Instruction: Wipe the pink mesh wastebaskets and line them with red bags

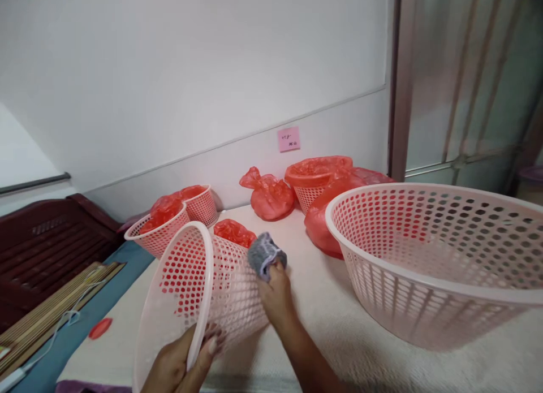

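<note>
A pink perforated basket (237, 285) is tilted on its side in the lower middle, its opening facing left. My left hand (180, 362) grips its rim near the bottom edge of the view, thumb outside and fingers partly hidden behind the rim. A bunched gray cloth (265, 254) is in my right hand (275, 291), against the basket's outer wall near its base. To the right, a large pink basket (407, 274) stands upright with its open top showing.
Red plastic bags (271, 198) and an orange-red basket (316, 178) stand by the wall. Two small pink baskets (156, 243) with red bags are behind on the left. A red piece (100, 328) lies on the white cloth surface (123, 314). A pink note (289, 139) is on the wall.
</note>
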Available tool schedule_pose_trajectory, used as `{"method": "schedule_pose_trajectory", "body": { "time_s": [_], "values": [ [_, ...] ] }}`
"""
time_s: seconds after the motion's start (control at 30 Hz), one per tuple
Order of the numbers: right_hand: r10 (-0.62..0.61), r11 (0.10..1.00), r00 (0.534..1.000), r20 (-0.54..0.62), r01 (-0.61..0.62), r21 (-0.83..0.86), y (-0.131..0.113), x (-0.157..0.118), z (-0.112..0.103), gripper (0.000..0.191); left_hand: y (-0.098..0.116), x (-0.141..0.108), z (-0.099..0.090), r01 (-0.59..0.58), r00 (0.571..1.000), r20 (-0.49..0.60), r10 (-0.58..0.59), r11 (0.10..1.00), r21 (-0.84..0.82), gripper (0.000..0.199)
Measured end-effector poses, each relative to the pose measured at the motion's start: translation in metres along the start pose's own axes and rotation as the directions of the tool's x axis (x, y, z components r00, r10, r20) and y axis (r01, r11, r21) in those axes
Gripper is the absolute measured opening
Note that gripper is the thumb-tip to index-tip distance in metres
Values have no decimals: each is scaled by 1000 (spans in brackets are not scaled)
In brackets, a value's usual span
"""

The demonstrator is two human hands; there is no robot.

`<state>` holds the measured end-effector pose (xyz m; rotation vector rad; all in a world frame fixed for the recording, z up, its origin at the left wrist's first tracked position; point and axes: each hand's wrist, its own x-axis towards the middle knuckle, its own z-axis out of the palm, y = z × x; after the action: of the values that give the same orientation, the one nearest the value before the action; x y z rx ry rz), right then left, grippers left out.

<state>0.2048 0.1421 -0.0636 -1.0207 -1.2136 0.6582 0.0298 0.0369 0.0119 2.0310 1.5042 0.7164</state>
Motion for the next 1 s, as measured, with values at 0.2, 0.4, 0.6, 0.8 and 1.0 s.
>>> {"method": "schedule_pose_trajectory", "body": {
  "time_s": [0.2,0.4,0.6,0.8,1.0],
  "values": [
    [-333,943,921,202,320,96,-72,-32,8,38,31,15,0,97,963,-219,-155,962,-254,39],
    [-98,986,995,8,98,-137,20,4,-1,38,44,22,-13,284,840,-288,-460,825,-489,39],
    [-200,979,977,80,201,-15,-25,-32,14,56,54,46,-20,312,772,-337,-539,784,-537,30],
    [-306,952,949,72,305,32,-66,-84,33,48,64,65,-13,287,809,-217,-545,690,-664,34],
    [-29,997,995,-91,23,-73,-53,-100,36,82,74,74,9,244,836,-23,-549,408,-880,37]
  ]
}}
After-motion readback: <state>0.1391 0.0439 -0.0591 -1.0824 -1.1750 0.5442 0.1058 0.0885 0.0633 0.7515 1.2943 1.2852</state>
